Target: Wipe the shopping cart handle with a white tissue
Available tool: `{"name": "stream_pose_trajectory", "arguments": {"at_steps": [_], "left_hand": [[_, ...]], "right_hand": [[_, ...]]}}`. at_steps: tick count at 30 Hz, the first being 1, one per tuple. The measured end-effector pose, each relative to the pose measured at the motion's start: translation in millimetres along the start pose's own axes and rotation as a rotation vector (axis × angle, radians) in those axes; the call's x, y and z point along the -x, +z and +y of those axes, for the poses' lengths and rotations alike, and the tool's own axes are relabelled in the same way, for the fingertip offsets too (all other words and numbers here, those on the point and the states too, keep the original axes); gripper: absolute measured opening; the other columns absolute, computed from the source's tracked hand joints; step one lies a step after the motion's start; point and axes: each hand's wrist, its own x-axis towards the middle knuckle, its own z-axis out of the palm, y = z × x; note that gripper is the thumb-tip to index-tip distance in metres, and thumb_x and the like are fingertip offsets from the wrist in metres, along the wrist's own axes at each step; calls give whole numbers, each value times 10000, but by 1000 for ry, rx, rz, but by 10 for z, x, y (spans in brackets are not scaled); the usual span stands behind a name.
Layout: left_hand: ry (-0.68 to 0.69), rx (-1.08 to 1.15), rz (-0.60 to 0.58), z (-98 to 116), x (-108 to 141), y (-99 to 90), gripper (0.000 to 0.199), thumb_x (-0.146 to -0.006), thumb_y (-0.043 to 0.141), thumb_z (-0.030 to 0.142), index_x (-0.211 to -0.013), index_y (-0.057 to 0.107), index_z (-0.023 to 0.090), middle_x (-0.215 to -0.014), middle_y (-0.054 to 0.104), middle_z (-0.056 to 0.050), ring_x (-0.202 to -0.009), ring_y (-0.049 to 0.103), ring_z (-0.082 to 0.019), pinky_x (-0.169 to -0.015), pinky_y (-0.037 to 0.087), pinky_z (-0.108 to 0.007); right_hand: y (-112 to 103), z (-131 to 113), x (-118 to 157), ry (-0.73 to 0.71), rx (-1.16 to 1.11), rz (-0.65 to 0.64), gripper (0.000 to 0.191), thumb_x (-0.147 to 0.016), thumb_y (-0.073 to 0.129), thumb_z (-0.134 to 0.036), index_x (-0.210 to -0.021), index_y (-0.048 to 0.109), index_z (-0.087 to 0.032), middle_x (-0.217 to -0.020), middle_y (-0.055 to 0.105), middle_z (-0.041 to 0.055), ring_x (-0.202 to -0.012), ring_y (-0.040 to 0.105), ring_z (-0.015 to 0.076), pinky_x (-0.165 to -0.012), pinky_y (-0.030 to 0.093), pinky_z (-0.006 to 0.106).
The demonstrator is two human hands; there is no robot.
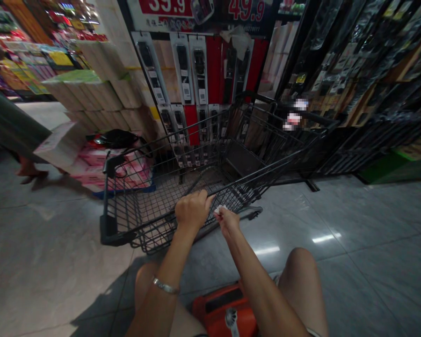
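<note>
A dark wire shopping cart (161,201) stands sideways in front of me, its basket holding nothing that I can make out. My left hand (192,209) is closed round the cart's near top rail. Just to its right, my right hand (228,220) pinches a small crumpled white tissue (218,210) beside the wire side of the basket. An orange case (226,309) with a dark top panel is between my knees, below my forearms.
Behind the cart is a display rack (185,70) of packaged goods. Stacked paper packs (91,93) and pink packages (126,171) with a black bag (117,139) on top stand at left. A person's leg and foot (31,168) show at far left.
</note>
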Motion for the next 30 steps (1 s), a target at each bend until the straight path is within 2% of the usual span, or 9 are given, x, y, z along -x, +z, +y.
{"name": "stream_pose_trajectory", "arguments": {"at_steps": [4, 8, 13, 15, 19, 21, 24, 27, 30], "left_hand": [[6, -1, -8, 5, -3, -16, 437, -912, 303, 474, -831, 624, 189, -764, 673, -92, -788, 646, -232, -613, 366, -287], [14, 9, -34, -6, -5, -45, 443, -916, 282, 464, -853, 624, 189, -766, 672, -93, -795, 644, -231, -632, 379, -292], [60, 28, -60, -85, -7, -58, 370, -838, 446, 521, -899, 608, 194, -807, 673, -86, -823, 640, -241, -646, 397, -299], [62, 17, -75, -118, -10, -53, 291, -819, 507, 466, -904, 601, 204, -820, 676, -72, -829, 639, -241, -639, 395, -297], [59, 12, -87, -149, -14, -47, 202, -831, 515, 400, -868, 590, 216, -841, 681, -45, -818, 640, -231, -622, 384, -291], [62, 19, -90, -147, -11, -50, 202, -835, 512, 402, -861, 588, 217, -850, 683, -42, -815, 640, -226, -619, 379, -287], [62, 15, -94, -138, -6, -55, 210, -837, 509, 408, -865, 587, 215, -849, 682, -45, -820, 639, -222, -618, 376, -284], [56, 0, -98, -129, -3, -56, 221, -843, 495, 412, -877, 590, 215, -840, 680, -49, -826, 639, -223, -622, 378, -288], [54, 2, -102, -120, -2, -56, 217, -842, 497, 406, -884, 596, 217, -824, 678, -50, -826, 638, -231, -627, 381, -295]], "right_hand": [[59, -111, 42, 144, -47, 24, 196, -541, 703, -142, -526, 511, -181, -486, 563, -21, -465, 558, 101, -390, 493, 178], [135, -278, 45, 232, -85, 19, 137, -570, 656, -87, -556, 548, -170, -535, 601, -4, -506, 588, 100, -458, 534, 179], [224, -556, 6, 251, -99, -25, 122, -620, 649, -95, -590, 556, -167, -546, 596, -7, -536, 600, 104, -510, 555, 185], [248, -653, 14, 255, -99, -33, 116, -616, 646, -91, -585, 559, -161, -544, 596, -1, -534, 596, 104, -493, 544, 177], [255, -798, 100, 241, -115, -37, 85, -597, 632, -98, -589, 569, -154, -563, 600, -1, -540, 588, 95, -489, 517, 167], [239, -849, 151, 203, -125, -36, 84, -583, 643, -130, -601, 567, -159, -569, 597, -12, -545, 582, 95, -508, 513, 181], [223, -881, 196, 39, -81, 10, 158, -543, 689, -208, -615, 556, -164, -575, 599, -23, -537, 566, 104, -520, 502, 221], [247, -833, 219, -144, 65, 71, 208, -525, 695, -270, -631, 555, -158, -573, 595, -27, -520, 534, 103, -520, 480, 240], [302, -718, 260, -254, 224, 108, 187, -551, 653, -289, -644, 566, -152, -555, 576, -29, -511, 502, 100, -511, 450, 234]]}}
